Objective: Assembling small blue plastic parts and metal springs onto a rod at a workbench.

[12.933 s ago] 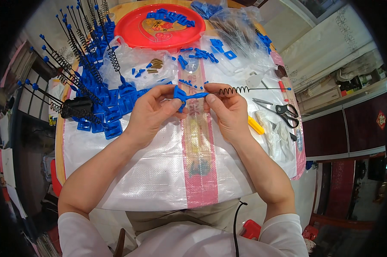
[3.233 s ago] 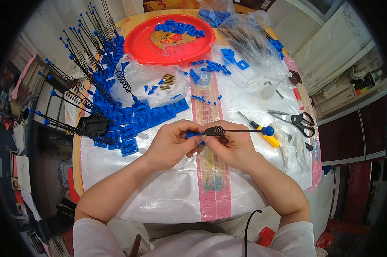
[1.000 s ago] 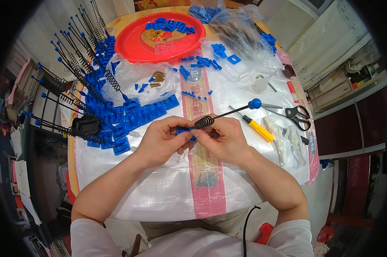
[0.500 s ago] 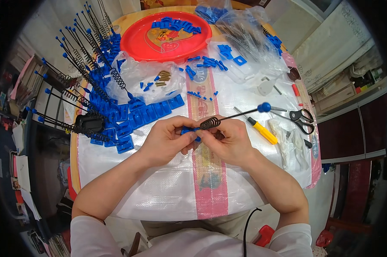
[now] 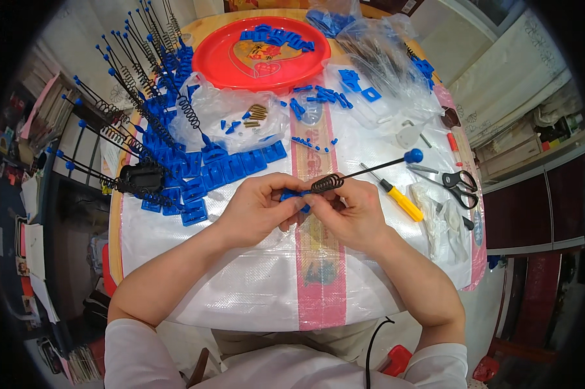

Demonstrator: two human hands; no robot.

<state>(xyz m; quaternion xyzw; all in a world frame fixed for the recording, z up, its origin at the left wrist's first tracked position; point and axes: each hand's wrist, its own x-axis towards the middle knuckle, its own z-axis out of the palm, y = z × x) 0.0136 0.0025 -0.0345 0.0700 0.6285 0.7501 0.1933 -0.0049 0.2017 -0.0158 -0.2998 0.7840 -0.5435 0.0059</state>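
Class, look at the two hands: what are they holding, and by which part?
Both the left hand and the right hand pinch the blue base end of a black spring rod; its ball-tipped end sticks out free.

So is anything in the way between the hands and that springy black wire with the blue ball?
No. Both the left hand and right hand already pinch the black coiled wire rod directly.

Both forearms are bare from the wrist to above the elbow, and so are the left hand (image 5: 257, 211) and the right hand (image 5: 352, 217): no gloves, rings, watch or bracelets show. The fingers (image 5: 286, 187) end in short, unpainted nails. White short sleeves (image 5: 140, 347) cover the upper arms, one on each side, of plain cloth without print. A thin black cable (image 5: 372, 347) curls up in front of the white top near the lower edge.
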